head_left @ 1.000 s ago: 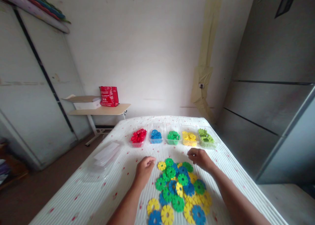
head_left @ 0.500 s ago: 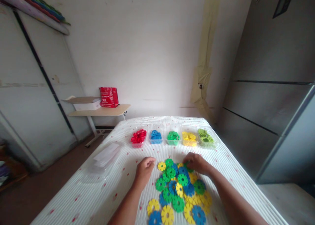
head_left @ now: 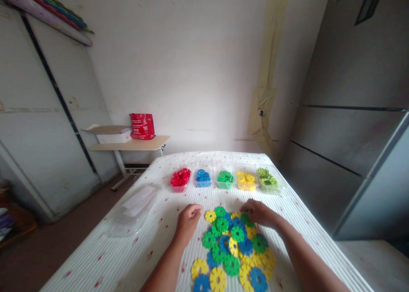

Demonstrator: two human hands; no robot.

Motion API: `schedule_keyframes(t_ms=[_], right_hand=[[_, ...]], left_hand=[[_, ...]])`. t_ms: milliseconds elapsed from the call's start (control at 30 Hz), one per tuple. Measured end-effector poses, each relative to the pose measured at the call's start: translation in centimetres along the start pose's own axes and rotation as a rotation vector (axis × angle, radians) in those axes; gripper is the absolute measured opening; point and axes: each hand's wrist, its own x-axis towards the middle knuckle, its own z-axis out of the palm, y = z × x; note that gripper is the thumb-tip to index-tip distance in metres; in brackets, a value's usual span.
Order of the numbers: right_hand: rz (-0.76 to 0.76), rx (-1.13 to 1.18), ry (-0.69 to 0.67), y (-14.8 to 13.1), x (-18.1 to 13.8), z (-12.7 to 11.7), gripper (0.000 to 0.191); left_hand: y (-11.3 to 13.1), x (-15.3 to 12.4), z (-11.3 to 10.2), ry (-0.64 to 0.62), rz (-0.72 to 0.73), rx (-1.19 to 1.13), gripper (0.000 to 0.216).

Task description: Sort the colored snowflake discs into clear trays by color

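Note:
A pile of flat green, blue and yellow snowflake discs [head_left: 234, 249] lies on the white striped table [head_left: 153, 245]. My right hand [head_left: 259, 213] rests at the pile's far right edge, fingers pinched on a green disc [head_left: 246, 219]. My left hand [head_left: 188, 219] sits curled on the cloth just left of a yellow disc [head_left: 210, 216], with nothing visible in it. Behind the pile stands a row of clear tubs: red pieces [head_left: 180, 178], blue pieces [head_left: 202, 176], green pieces [head_left: 225, 178], yellow pieces [head_left: 245, 180] and light green pieces [head_left: 267, 179].
A stack of clear plastic lids [head_left: 136, 204] lies on the table's left side. A low wooden side table [head_left: 131, 145] with a red bag [head_left: 142, 126] stands by the back wall. A grey fridge [head_left: 354, 113] rises on the right.
My right hand dropped from just above the pile's far edge onto the discs and closed on a green one. My left hand stayed where it was.

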Motion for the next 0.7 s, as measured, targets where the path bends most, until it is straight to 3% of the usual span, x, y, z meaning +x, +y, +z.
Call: schedule_keyframes(t_ms=[700], right_hand=[[0.035, 0.114, -0.065, -0.06, -0.45, -0.78, 0.038]], left_hand=[[0.19, -0.03, -0.02, -0.001, -0.003, 0.011, 0.022]])
